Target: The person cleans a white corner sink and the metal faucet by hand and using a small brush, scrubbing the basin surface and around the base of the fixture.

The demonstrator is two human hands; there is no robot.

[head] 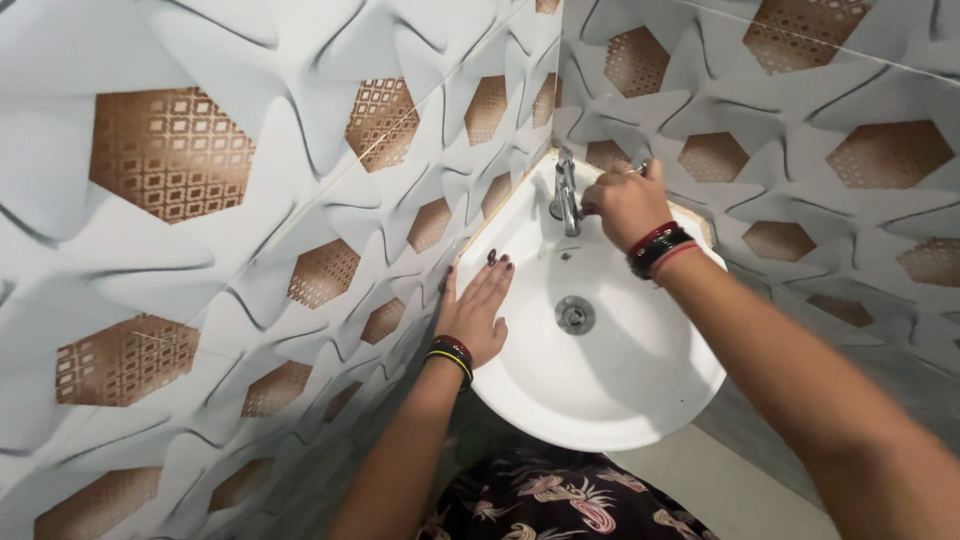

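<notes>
Closest to me, at the bottom of the view, I see dark floral clothing [560, 500] and both bare forearms reaching up over a white corner basin [640, 400].

My left hand [478, 308] lies flat on the basin's left rim where it meets the tiled wall [200, 250], fingers stretched out and together, holding nothing; it only presses on the ceramic. Dark bands circle that wrist [452, 352].

Past it, the bowl dips to a round metal drain [574, 314], sitting apart from both hands.

Farther on, my right hand [625, 203] is curled into a loose fist just beside the chrome tap [566, 195] at the back of the basin. Its fingers are bent closed on something small behind the spout; I cannot tell whether that is the tap's handle or another item, since the knuckles hide it. Red and black bands [658, 248] sit on that wrist.

I judge the tap rigid, fixed to the basin, smooth and likely slippery if wet; the handle at its top looks the sensible place to grip. The basin looks heavy, hard and chip-prone at the rim.

I see no packages, labels or signs; only grey wall tiles with brown hexagon patterns [170, 150] on both walls.
</notes>
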